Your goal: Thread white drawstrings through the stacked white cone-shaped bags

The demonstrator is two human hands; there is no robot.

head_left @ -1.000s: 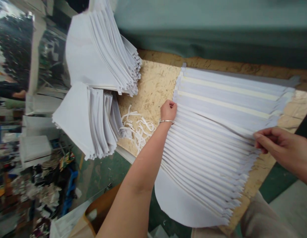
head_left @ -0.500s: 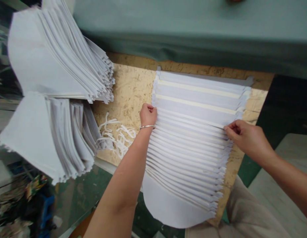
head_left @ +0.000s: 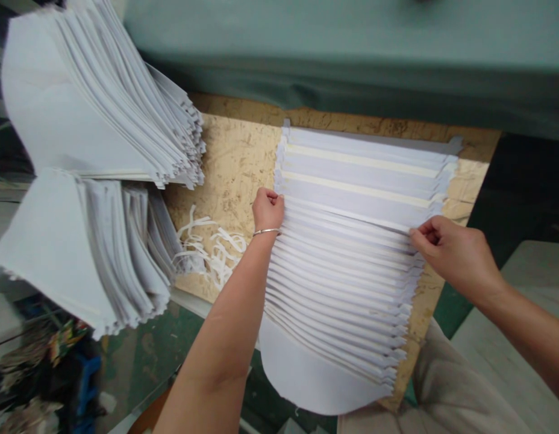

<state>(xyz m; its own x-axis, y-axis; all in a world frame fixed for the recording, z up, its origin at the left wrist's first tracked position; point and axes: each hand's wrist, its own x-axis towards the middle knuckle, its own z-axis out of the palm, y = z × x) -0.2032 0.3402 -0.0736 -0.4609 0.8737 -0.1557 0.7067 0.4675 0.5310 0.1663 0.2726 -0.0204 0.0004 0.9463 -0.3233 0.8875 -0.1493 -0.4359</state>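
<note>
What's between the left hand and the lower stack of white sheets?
In the head view, loose white strips lie on the OSB board between the left hand and the lower stack of white sheets.

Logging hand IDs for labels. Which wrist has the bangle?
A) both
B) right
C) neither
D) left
D. The bangle sits on the wrist of the left hand, at the fanned stack; the right hand has a bare wrist.
</note>
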